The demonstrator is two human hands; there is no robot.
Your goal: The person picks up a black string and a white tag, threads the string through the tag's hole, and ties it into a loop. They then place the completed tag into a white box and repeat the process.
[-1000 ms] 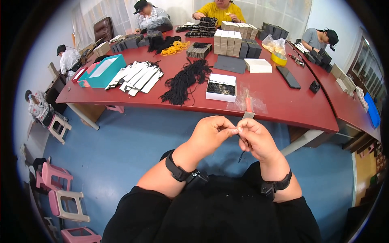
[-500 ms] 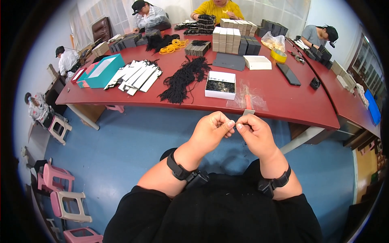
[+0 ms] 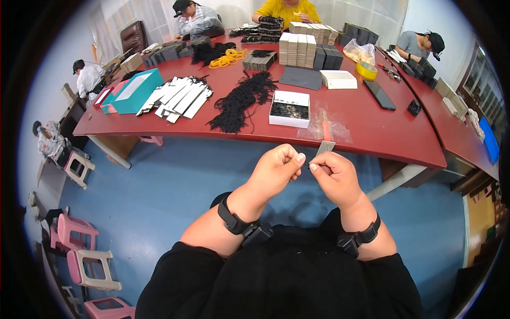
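Note:
In front of the table's edge, my left hand and my right hand are both closed in a pinch, thumb against forefinger. A thin black strand shows in the small gap between the fingertips; most of it is hidden. Just beyond my right hand, a grey card strip sticks out over the edge beside a red-orange strip on clear film. A white box holding small dark pieces stands beyond my hands. Left of it lies a heap of black cords.
On the red table lie white strips with black cords, a teal box, stacked boards, yellow tape and a phone. Several people sit around. Stools stand at left.
My fingertips have drawn slightly apart, so more of the black strand shows between them. My right hand has shifted a little down. The table things stay put.

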